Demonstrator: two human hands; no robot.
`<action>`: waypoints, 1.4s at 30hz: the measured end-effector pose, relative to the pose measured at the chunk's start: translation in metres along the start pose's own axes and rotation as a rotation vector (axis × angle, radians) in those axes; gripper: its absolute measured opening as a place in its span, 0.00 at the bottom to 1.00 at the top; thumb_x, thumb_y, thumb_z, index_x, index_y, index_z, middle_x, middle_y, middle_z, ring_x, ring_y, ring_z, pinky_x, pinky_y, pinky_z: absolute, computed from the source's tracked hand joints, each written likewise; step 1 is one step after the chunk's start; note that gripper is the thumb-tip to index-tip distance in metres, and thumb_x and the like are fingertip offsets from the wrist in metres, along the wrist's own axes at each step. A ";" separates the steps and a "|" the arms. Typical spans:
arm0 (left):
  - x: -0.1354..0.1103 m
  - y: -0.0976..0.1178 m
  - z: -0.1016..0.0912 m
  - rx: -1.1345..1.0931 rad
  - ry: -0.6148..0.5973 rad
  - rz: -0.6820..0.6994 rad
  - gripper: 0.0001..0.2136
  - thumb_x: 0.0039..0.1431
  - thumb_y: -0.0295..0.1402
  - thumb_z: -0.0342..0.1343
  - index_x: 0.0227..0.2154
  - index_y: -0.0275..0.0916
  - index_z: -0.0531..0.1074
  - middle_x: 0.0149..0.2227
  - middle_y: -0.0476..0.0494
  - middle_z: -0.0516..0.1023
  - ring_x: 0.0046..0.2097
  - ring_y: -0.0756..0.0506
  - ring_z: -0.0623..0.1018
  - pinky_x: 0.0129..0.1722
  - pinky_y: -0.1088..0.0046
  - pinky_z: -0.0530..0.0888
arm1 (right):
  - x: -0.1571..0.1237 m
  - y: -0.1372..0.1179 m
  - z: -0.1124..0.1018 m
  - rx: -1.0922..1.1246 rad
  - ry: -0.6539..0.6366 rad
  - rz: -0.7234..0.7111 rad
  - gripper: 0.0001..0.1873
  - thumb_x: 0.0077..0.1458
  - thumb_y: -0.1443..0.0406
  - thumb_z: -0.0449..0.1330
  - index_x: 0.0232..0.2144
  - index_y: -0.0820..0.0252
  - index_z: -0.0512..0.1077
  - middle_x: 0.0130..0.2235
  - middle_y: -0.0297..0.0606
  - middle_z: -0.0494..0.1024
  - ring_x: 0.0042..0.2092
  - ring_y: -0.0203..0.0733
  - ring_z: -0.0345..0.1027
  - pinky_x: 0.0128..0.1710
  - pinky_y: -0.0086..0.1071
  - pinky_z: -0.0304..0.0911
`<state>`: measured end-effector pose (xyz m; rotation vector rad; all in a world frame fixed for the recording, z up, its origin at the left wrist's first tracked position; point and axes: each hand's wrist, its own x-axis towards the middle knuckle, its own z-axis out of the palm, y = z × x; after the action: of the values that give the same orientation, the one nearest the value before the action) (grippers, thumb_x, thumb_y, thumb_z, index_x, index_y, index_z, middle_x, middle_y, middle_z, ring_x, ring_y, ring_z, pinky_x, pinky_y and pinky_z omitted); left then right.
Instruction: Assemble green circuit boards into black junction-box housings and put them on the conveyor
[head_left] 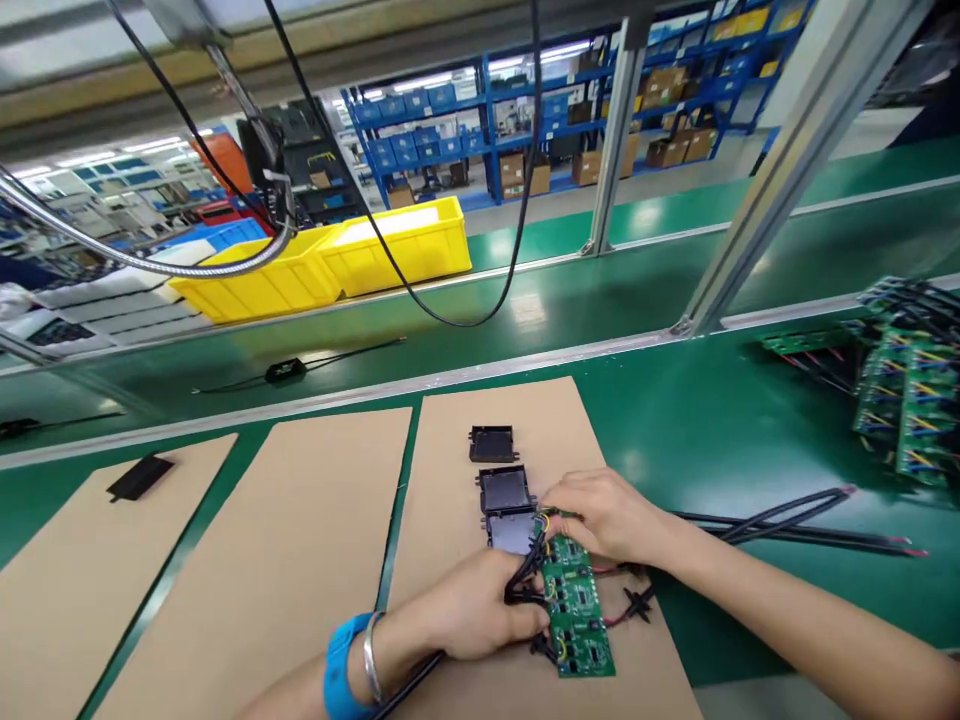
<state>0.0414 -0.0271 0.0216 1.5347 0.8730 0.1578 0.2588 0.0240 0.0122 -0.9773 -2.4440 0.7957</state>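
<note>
A strip of green circuit boards [581,598] with black cables and small coloured wires is between my hands, above a cardboard sheet. My left hand [487,605], with a blue band and a silver bangle at the wrist, grips the strip's left edge where black cables [521,588] bunch up. At the top end, the fingers of my right hand [604,512] pinch the strip near the coloured wires; the fingertips are partly hidden. Just beyond lie black plastic cases in a row: a far one [492,444], a middle one [505,489] and a near one [512,531] beside the boards.
Cardboard sheets [337,500] cover the green bench. A black case [141,477] lies far left. Stripped cables [795,525] and a pile of wired boards [907,390] are at right. Yellow bins [401,245] stand behind; a black cable [469,322] hangs overhead near metal posts.
</note>
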 end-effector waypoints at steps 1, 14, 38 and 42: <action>0.000 -0.001 0.001 0.028 0.028 -0.005 0.05 0.53 0.29 0.53 0.33 0.38 0.70 0.33 0.52 0.72 0.34 0.49 0.69 0.35 0.77 0.68 | -0.002 0.000 -0.004 0.026 -0.046 0.025 0.09 0.58 0.60 0.59 0.36 0.59 0.75 0.33 0.38 0.78 0.35 0.43 0.71 0.36 0.32 0.61; -0.004 -0.008 0.014 0.306 0.218 -0.051 0.02 0.56 0.30 0.51 0.30 0.39 0.68 0.30 0.52 0.72 0.30 0.50 0.68 0.28 0.76 0.63 | -0.024 -0.008 0.006 0.150 -0.174 0.232 0.21 0.42 0.62 0.70 0.42 0.54 0.72 0.35 0.32 0.77 0.36 0.43 0.71 0.32 0.29 0.61; -0.043 0.030 -0.038 0.780 0.253 -0.067 0.16 0.69 0.35 0.41 0.50 0.44 0.72 0.40 0.43 0.80 0.41 0.41 0.79 0.38 0.65 0.74 | -0.009 -0.006 -0.027 0.506 -0.341 0.255 0.14 0.57 0.56 0.60 0.29 0.61 0.67 0.25 0.27 0.62 0.27 0.33 0.53 0.26 0.26 0.49; -0.039 0.030 -0.050 0.720 0.230 -0.038 0.17 0.67 0.34 0.43 0.55 0.46 0.68 0.49 0.43 0.77 0.48 0.39 0.77 0.43 0.63 0.74 | -0.001 -0.011 -0.030 0.518 -0.321 0.307 0.06 0.57 0.63 0.57 0.30 0.61 0.67 0.25 0.27 0.61 0.27 0.32 0.52 0.27 0.26 0.50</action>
<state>-0.0022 -0.0078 0.0732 2.1937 1.2208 -0.0171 0.2704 0.0275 0.0421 -1.0858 -2.1609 1.7026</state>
